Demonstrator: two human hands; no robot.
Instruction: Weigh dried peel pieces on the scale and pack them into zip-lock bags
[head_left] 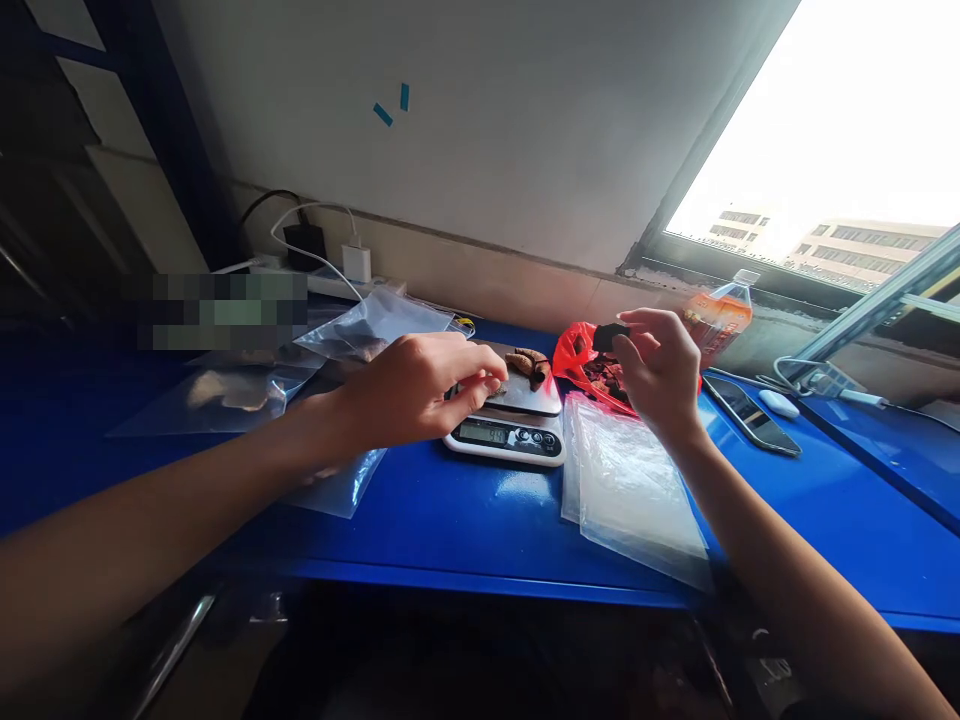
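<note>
A white digital scale [504, 453] with a lit display stands on the blue table, and brown dried pieces [528, 366] lie on its metal plate. My left hand [431, 388] is over the left part of the plate, its fingertips pinched together; whatever they may hold is too small to make out. To the right, my right hand [660, 365] holds a dark piece [611, 337] between thumb and fingers, above an open red plastic bag [574, 352] with dark reddish-brown pieces inside. Flat clear plastic bags [634, 490] lie in front of the red bag.
Filled clear bags [232, 395] lie on the blue table [465, 540] at the left. Behind them are a power strip and a white charger [356, 262]. A bottle [724, 315], a phone [752, 415] and a white case [779, 404] are at the right.
</note>
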